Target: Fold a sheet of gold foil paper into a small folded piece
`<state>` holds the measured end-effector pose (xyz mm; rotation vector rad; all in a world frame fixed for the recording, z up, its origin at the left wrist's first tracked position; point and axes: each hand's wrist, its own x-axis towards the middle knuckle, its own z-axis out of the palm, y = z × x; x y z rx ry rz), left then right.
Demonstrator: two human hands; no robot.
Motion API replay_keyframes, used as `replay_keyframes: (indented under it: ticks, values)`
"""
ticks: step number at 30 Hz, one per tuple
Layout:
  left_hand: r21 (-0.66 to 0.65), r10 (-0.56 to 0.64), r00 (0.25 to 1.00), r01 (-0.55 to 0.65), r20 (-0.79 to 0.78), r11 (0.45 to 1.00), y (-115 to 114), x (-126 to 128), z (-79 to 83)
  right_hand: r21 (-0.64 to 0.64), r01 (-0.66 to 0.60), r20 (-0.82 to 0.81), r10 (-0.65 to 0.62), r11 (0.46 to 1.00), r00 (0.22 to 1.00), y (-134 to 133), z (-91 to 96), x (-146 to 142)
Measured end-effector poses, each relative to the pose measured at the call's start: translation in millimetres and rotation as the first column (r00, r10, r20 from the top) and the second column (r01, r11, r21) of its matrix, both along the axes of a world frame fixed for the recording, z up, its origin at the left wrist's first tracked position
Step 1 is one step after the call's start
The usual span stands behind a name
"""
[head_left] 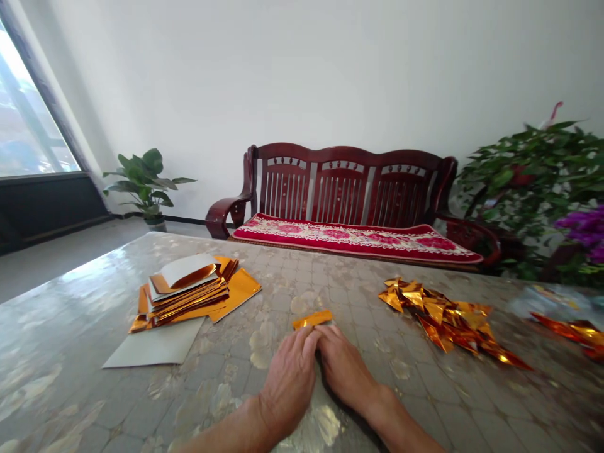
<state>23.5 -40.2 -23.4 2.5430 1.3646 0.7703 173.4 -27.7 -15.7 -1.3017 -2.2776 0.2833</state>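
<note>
A small strip of folded gold foil paper [312, 319] lies on the table just beyond my fingers. My left hand [293, 365] is closed over its near edge, fingers bent and pressed together. Right beside it, my right hand [343, 360] is closed on the same paper, the two hands touching at the fingertips. Most of the paper under the fingers is hidden. To the left sits a loose stack of gold foil sheets [189, 299], and a sheet with its pale side up [155, 346] sticks out below. Folded gold foil pieces [438, 311] are heaped to the right.
The table [226, 390] has a patterned, glossy cover. At its right edge lie a clear plastic bag [547, 301] and orange foil pieces [578, 333]. Behind stands a wooden bench [337, 182] with a red cushion [349, 237], between potted plants [150, 176].
</note>
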Motion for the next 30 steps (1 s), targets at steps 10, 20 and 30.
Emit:
replay_keyframes:
  ticks: [10, 20, 30]
  values:
    - [0.037, -0.036, 0.987, 0.043, -0.156, 0.998, 5, -13, 11.1, -0.223, 0.051, -0.134, -0.082, 0.973, 0.988, 12, 1.7, 6]
    - [-0.040, 0.061, 0.963, -0.074, -0.261, 0.996, 16, -4, 6.0, -0.303, 0.104, -0.283, -0.193, 0.947, 0.939, 17, -11.2, 10]
    - [0.001, 0.043, 0.953, -0.045, -0.299, 0.999, 28, -8, 9.5, -0.140, 0.294, -0.056, -0.304, 0.945, 0.951, 22, -5.6, 22]
